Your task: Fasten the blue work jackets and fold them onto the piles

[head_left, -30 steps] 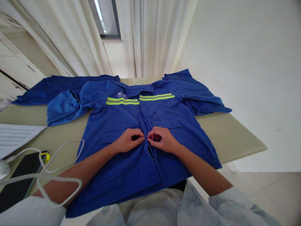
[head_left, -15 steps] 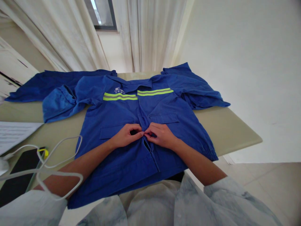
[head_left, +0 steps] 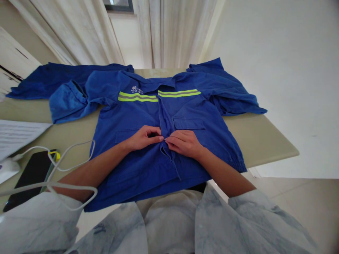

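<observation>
Seen from the head camera, a blue work jacket lies spread on a table beneath both hands, the left hand and right hand pinching its front edges together. The gripped cloth is hidden. A printed sheet, cut off at left, and the white chest logo show illegible characters.

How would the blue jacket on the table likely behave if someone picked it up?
The blue jacket would probably flop and sag, since its cloth lies in soft creases. Its front might gape below the fingers, where a gap shows.
</observation>
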`<state>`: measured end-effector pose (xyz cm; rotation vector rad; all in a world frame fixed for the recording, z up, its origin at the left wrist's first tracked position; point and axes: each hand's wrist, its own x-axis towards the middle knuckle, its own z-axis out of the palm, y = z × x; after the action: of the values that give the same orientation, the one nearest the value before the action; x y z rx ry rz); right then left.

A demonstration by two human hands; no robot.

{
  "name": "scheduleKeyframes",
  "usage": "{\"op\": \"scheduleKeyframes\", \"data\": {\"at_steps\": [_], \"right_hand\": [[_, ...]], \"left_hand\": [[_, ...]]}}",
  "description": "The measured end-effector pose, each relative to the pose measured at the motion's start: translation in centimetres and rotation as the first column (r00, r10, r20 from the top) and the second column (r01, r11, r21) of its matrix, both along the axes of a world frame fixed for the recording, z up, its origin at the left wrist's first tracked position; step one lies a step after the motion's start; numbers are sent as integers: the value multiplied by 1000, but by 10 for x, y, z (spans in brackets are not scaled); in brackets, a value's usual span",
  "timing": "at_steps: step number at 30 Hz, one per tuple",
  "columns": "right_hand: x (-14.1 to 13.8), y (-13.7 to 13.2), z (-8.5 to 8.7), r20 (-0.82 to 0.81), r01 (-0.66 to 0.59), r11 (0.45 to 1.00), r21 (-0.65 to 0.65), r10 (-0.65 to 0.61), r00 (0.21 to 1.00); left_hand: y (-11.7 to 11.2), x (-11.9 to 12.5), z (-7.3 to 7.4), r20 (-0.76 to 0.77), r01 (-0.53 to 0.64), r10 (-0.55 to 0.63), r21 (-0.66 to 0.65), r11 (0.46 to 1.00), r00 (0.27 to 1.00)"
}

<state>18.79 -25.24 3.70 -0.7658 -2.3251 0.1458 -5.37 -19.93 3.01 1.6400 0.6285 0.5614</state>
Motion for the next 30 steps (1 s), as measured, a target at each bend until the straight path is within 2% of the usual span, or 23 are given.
{"op": "scheduleKeyframes", "data": {"at_steps": [2,6,9,13,16,21,26,28,30], "right_hand": [[0,1,0,-107,1,992,-124,-14,994],[-2,2,0,-247,23,933,-359,-118,962],[-2,2,1,-241,45,895,-445,-168,956],[-1,2,2,-211,66,864,-499,-195,958],[1,2,2,-183,76,888,-454,-176,967],[2,2,-1,-142,85,963,-254,-124,982],[3,-2,0,70,52,998,-25,-50,996],[5,-4,0,134,-15,999,-29,19,991],[6,-3,-1,123,-47,995,-88,58,991]], "left_hand": [[0,1,-1,6,-9,9,23,1000,1000],[-1,4,-1,2,-70,70,181,981,998],[-2,5,1,-21,-92,101,253,963,995],[-3,7,2,-38,-94,105,221,971,994],[-5,8,3,-27,-102,109,187,977,994],[-7,9,2,-39,-127,135,163,978,990],[-5,11,0,-53,-130,135,80,988,989],[-5,13,0,-62,-129,132,43,991,989],[-5,15,1,-72,-124,126,35,992,989]]}}
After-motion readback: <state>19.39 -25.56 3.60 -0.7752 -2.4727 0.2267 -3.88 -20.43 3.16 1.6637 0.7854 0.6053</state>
